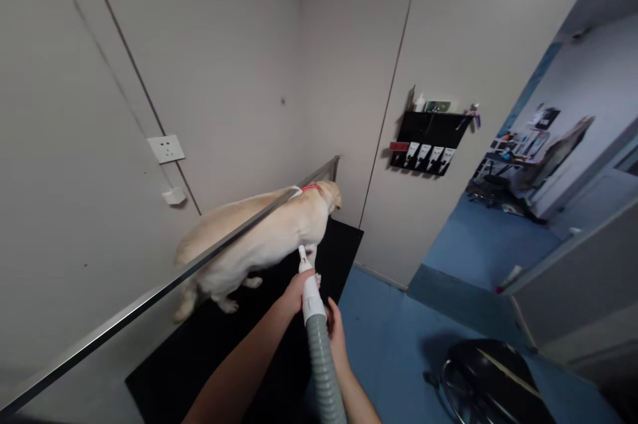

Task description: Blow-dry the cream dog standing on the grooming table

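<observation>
My left hand (299,290) is wrapped round the white nozzle (313,304) of a grey ribbed dryer hose (325,371). The nozzle's tip points at the chest and front leg of a cream-coated dog (269,228). My right hand (337,334) is beside the hose, thumb and fingers apart; part of it is hidden, and I cannot tell whether it touches the hose. The dog stands on a black tabletop (343,244), facing away to the right. It has a red collar (310,187), and a white loop (296,192) is by its neck at the metal bar.
A metal bar (199,264) slants across the view in front of the dog. Grey walls close the corner behind, with a socket (166,149) and a black rack (432,131) holding several white tools. A black stool (491,377) stands on the blue floor (383,331).
</observation>
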`<state>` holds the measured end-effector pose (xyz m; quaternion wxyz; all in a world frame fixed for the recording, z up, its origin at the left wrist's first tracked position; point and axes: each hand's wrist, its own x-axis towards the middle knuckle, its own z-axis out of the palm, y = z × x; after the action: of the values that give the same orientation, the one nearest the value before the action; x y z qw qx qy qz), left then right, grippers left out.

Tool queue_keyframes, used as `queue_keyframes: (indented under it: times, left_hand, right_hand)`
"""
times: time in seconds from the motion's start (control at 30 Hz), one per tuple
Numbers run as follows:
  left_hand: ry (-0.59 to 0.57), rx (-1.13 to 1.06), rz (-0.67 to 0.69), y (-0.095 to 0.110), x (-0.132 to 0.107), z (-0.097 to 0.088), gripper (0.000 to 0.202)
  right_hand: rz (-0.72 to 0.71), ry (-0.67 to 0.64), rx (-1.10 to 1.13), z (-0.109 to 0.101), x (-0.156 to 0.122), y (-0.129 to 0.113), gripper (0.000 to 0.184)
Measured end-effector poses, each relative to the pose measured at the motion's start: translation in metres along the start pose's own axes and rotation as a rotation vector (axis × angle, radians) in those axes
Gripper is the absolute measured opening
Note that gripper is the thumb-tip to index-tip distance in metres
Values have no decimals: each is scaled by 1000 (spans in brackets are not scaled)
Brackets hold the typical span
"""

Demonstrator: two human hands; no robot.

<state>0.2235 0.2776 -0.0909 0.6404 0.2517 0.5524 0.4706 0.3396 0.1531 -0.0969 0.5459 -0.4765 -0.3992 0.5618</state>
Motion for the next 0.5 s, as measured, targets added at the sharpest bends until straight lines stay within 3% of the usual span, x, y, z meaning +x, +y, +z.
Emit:
queue_keyframes:
  times: [0.07,0.1,0.2,0.27,0.43,0.5]
  left_hand:
    - [38,11,46,9,24,6,14]
    - [48,23,61,11,35,9,14]
    - [16,75,49,19,67,20,33]
    - [-8,169,23,31,90,22,40]
    - [96,516,115,82,155,7,37]
    - [98,613,183,97,177,6,35]
  right_hand:
    - [226,-63,137,-1,21,9,99]
    - [273,-99,152,-5,34,11,105]
    - [233,-105,24,-22,77,6,116]
    - [190,-36,-54,-35,109,-2,111]
    - [216,2,-82,-59,164,-10,100]
    - [171,87,-64,-65,176,-9,95]
